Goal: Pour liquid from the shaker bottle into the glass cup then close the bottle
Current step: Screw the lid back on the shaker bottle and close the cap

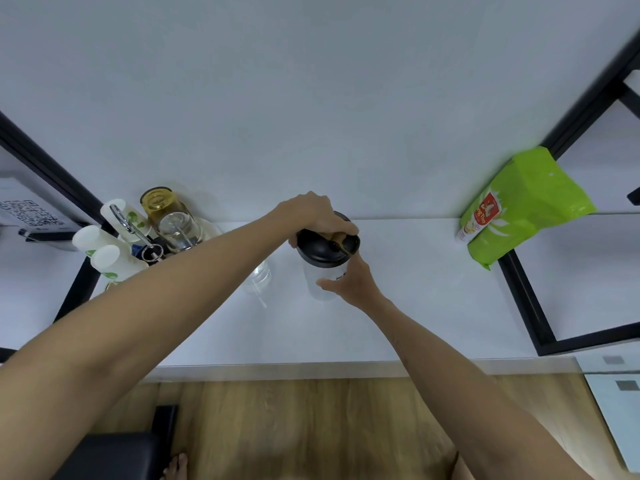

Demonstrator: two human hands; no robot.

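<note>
While both hands grip it, one translucent plastic shaker bottle (323,278) stands upright mid white tabletop (415,289). Left hand (317,211): fingers curled tight over the bottle's one round black lid (320,245). Right hand (351,284): fingers wrapped around the bottle's body. One clear glass cup (258,277), just left of the bottle, partly behind the left forearm. Back left: three white paper cups (104,251), two inverted glasses (173,220). Right: one green pouch (523,206).

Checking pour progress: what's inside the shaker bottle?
Cannot tell. The bottle looks translucent and pale, the black lid covers its top, and both hands wrap it.
</note>
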